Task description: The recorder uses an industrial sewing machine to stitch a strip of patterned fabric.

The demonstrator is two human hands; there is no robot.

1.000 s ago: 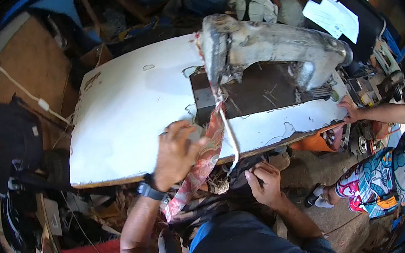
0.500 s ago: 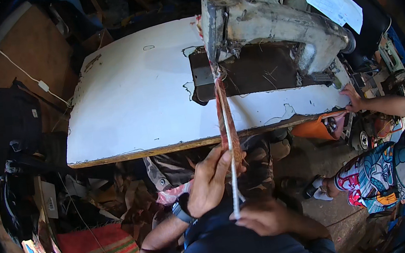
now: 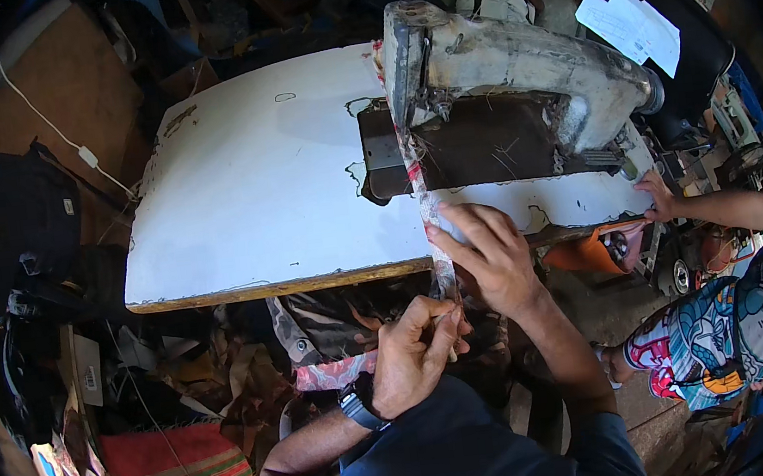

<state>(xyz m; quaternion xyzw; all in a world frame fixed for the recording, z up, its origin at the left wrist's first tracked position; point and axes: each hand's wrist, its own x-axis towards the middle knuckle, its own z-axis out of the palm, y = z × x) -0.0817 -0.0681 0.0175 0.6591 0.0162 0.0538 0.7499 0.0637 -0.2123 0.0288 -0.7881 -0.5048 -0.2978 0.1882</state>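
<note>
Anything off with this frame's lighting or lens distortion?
Head view: corners go black, and the white, wood-edged tabletop bows along its far edge; head view: that tabletop is bright, with a faint shadow left of the grey metal sewing machine, while the area beyond is dark.

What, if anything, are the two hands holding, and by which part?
The left hand pinches the patterned strip by the stretch just in front of the white tabletop. The right hand touches it higher up; whether it grips cannot be told.
</note>
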